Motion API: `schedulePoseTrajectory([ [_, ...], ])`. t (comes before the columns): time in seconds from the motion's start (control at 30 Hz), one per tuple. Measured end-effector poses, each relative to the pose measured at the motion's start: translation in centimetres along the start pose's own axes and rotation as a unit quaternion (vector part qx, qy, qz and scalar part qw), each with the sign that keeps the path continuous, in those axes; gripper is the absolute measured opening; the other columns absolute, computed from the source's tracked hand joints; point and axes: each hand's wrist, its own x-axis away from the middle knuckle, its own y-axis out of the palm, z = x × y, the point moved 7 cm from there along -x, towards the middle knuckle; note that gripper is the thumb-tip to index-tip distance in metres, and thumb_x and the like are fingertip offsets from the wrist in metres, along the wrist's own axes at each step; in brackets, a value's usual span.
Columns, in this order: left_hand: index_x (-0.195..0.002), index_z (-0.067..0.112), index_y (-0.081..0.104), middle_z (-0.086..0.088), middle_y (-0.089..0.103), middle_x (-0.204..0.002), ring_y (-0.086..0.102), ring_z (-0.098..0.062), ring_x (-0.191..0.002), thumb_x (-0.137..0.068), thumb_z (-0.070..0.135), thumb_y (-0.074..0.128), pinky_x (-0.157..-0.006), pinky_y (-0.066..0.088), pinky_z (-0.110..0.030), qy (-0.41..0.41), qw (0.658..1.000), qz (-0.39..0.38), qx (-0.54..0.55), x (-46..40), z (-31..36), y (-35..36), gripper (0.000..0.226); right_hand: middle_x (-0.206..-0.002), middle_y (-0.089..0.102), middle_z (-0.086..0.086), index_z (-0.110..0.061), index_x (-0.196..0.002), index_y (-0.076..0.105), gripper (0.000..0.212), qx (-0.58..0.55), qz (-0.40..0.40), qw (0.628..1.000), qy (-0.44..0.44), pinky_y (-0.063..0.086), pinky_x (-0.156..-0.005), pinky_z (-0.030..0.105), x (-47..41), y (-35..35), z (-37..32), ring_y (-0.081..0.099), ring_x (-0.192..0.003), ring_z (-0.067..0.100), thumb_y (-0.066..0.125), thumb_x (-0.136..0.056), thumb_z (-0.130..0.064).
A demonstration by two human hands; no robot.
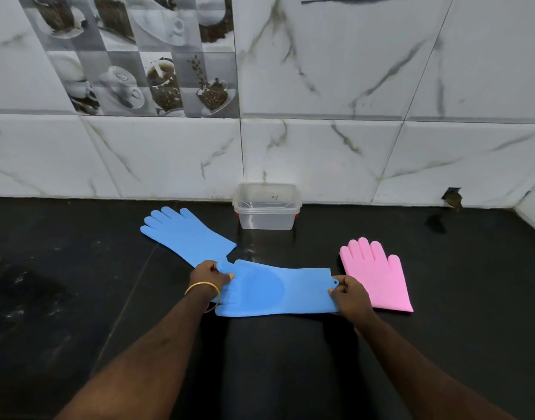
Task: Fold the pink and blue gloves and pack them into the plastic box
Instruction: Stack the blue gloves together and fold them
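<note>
A small dark handwritten mark sits on the far inner wall of the clear plastic box (266, 211), which stands against the marble-look tiled wall (320, 153); the mark is too small and faint to read with certainty. Up and to the left of the box, a decorative tile panel (138, 56) carries pictures of coffee cups and beans, with a ring of tiny lettering on one cup that is too blurred to make out. No brand, number or label can be read anywhere else around the box.
</note>
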Motion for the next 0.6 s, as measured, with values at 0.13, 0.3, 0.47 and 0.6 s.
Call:
schedulePoseTrajectory([
  [0.13, -0.101, 0.006, 0.060, -0.014, 0.067, -0.101, 0.061, -0.027, -0.091, -0.075, 0.010, 0.078, -0.080, 0.047, -0.030, 0.003, 0.999, 0.029, -0.031, 0.5, 0.0, 0.1, 0.032, -0.091, 0.063, -0.003, -0.017, -0.116, 0.059, 0.028, 0.021, -0.001, 1.000, -0.019, 0.042, -0.069, 0.020, 0.2, -0.6, 0.9, 0.058, -0.085, 0.009, 0.065, -0.088, -0.014],
  [0.3, -0.125, 0.015, 0.057, -0.010, 0.061, -0.126, 0.057, -0.032, -0.115, -0.076, 0.020, 0.078, -0.098, 0.049, -0.043, 0.035, 0.984, 0.062, -0.162, 1.8, 0.8, 0.2, 0.053, -0.104, 0.063, -0.001, -0.012, -0.123, 0.057, 0.040, 0.103, 0.006, 0.993, -0.055, 0.043, -0.082, 0.022, 0.2, -0.9, 0.2, 0.057, -0.092, 0.011, 0.071, -0.085, -0.014],
  [0.47, -0.146, 0.035, 0.033, -0.001, 0.026, -0.159, 0.025, -0.027, -0.145, -0.086, 0.051, 0.059, -0.114, 0.030, -0.045, 0.176, 0.907, -0.019, -0.383, 3.4, 2.3, 3.3, 0.068, -0.133, 0.055, 0.003, -0.019, -0.132, 0.050, 0.051, 0.307, 0.078, 0.935, -0.161, 0.051, -0.089, 0.036, 1.9, -0.1, -3.0, 0.057, -0.114, 0.022, 0.062, -0.087, -0.040],
  [0.6, -0.152, 0.041, -0.005, 0.000, -0.015, -0.163, -0.008, -0.035, -0.149, -0.092, 0.061, 0.037, -0.118, 0.012, -0.053, 0.208, 0.834, -0.128, -0.494, 4.0, 0.3, 6.6, 0.076, -0.164, 0.010, 0.003, -0.029, -0.154, 0.018, 0.072, 0.403, -0.031, 0.883, -0.237, 0.028, -0.116, 0.044, 3.1, 4.5, -4.1, 0.016, -0.149, 0.030, 0.043, -0.092, -0.056],
])
